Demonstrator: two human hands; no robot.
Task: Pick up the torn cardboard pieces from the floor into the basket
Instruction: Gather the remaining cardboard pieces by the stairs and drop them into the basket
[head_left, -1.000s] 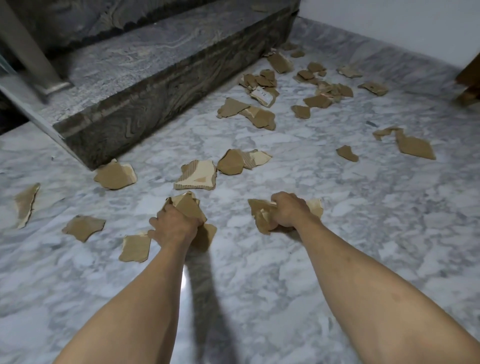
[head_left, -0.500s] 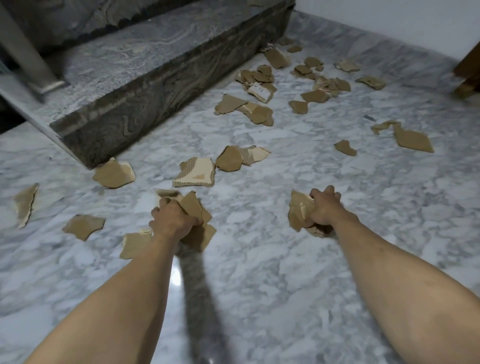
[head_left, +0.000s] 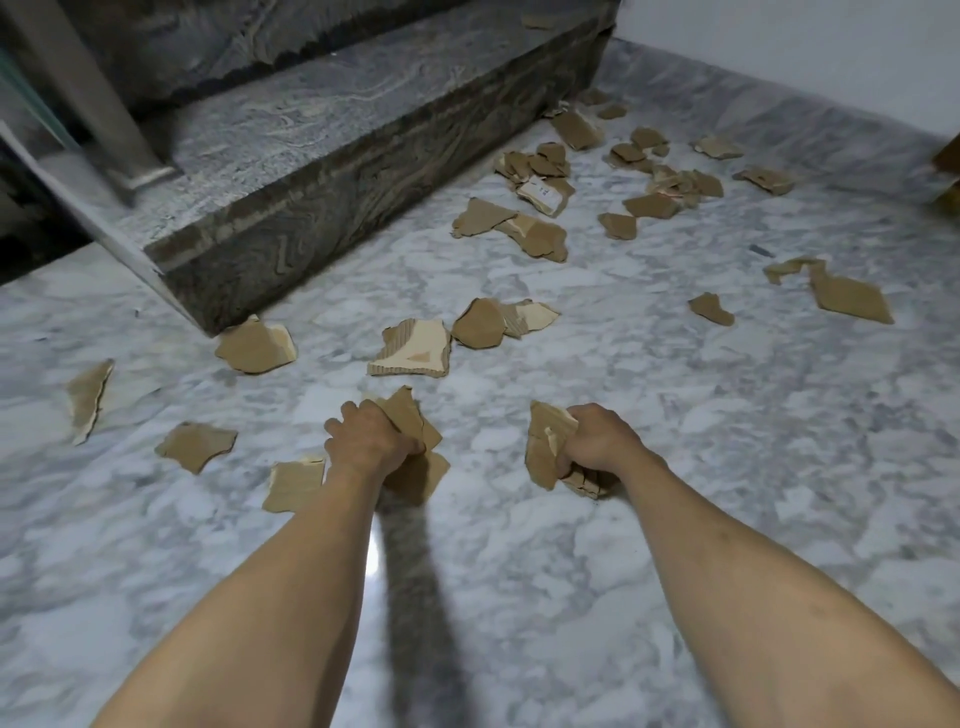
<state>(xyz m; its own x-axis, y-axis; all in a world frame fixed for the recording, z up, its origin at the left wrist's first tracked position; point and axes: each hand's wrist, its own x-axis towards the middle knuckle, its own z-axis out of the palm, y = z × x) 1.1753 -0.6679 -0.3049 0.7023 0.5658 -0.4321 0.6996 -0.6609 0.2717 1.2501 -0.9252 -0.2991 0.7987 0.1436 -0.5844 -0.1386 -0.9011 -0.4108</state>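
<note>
Marble floor (head_left: 675, 467) w/ dark step (head_left: 337, 171) is lying strewn w/ cardboard pieces (head_left: 535, 234). Left hand (head_left: 366, 441) & right hand (head_left: 597, 439) are each clutching a fistful near the step, prob. bunching scraps for one trip. Basket not in view.

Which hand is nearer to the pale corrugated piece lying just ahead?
Left. The left hand is just below the corrugated piece; the right hand is farther off to its right.

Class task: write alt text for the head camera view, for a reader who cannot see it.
Both hands hold torn cardboard: the left hand grips brown pieces, the right hand another bunch. More scraps litter the marble floor beside a dark stone step. No basket shows.
</note>
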